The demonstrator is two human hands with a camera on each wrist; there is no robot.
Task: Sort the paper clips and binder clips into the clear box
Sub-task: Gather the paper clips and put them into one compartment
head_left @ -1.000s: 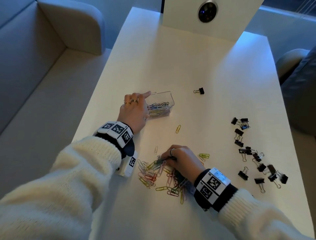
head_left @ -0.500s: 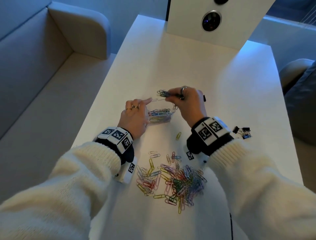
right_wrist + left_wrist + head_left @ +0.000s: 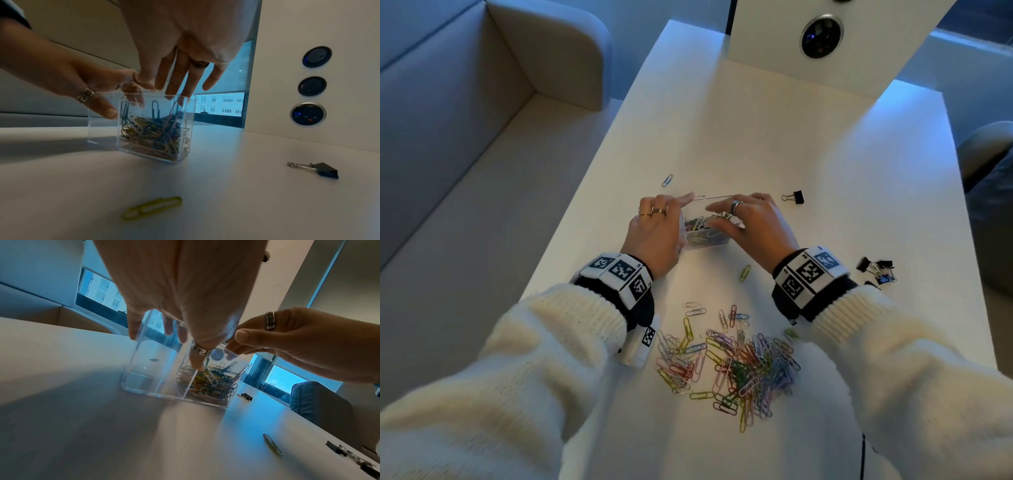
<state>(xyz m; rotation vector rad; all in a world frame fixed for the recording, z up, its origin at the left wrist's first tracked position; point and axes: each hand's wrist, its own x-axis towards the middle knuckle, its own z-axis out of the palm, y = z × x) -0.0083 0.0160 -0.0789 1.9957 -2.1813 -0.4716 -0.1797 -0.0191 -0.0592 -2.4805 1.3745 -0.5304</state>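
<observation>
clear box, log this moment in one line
left hand steadies clear box | right hand open above paper clip side | other side empty | pile, binder clips on table

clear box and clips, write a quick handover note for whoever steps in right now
Left hand: grips the clear box, steadying it on the table.
Right hand: fingers straight over the box's open top, holding nothing.
Box: two compartments. One holds coloured paper clips; the other looks empty.
Done: part of the paper clips are in.
Left: the big paper clip pile near the person, a yellow clip, a stray blue clip beyond the box. No binder clips in yet: one lone binder clip and a binder clip cluster at the right.
</observation>
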